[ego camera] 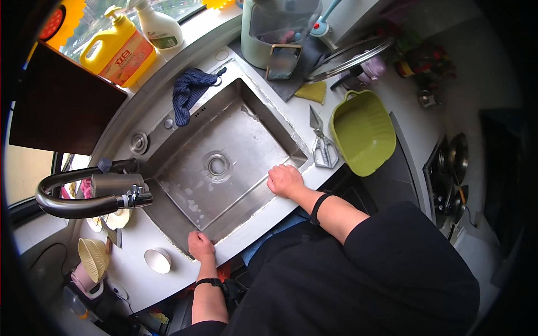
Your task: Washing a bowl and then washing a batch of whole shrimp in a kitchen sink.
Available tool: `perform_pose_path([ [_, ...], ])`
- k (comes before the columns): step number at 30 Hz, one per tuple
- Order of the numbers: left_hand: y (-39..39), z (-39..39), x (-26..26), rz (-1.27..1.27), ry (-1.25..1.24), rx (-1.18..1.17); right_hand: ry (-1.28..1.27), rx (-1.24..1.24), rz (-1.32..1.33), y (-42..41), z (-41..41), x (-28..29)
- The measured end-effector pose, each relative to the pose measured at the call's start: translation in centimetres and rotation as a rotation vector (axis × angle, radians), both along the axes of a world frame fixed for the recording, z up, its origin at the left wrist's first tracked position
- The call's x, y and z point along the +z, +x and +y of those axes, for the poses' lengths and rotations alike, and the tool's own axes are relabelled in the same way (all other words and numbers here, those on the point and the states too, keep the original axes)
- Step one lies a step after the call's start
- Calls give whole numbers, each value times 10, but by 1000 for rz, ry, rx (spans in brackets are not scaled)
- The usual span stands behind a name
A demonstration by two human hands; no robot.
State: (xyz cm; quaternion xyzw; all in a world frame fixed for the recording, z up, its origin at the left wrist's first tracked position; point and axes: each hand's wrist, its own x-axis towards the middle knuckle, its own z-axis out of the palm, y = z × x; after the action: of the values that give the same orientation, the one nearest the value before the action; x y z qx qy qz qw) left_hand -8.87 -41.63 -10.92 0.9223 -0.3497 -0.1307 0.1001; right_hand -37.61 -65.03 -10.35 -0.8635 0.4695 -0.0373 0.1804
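Note:
My left hand (201, 245) is closed in a fist at the near left corner of the stainless steel sink (260, 134), by its rim. My right hand (286, 180), also a fist, is over the near right edge of the basin. I see nothing held in either. Water spots and a round drain (217, 166) show on the sink floor. Over the left side reaches a curved faucet (75, 206) with a filter fitting. A dark blue cloth (189, 94) hangs over the far rim. Kitchen scissors (323, 143) lie on the counter beyond my right hand.
Right of the sink stands a green plastic basin (363, 130), with a yellow sponge (312, 92), a glass lid (351, 59) and a phone (284, 62) behind. A white bowl (158, 260) sits left. A yellow detergent jug (119, 50) and spray bottle (155, 25) line the windowsill.

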Motion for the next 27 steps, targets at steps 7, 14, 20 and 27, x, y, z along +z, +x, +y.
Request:
perform_pose_path([
  [7,-2,-1,3,-11,-16,-4,-5,13,6,0,1,-1],
  [14,-1,-2,2,-14,15,-10,5,9,3,0,-1,-3],
  [20,-1,-4,5,6,11,8,50,3,25,2,-4,5],
  [27,1,-2,2,30,17,20,57,20,36,2,-4,1],
])
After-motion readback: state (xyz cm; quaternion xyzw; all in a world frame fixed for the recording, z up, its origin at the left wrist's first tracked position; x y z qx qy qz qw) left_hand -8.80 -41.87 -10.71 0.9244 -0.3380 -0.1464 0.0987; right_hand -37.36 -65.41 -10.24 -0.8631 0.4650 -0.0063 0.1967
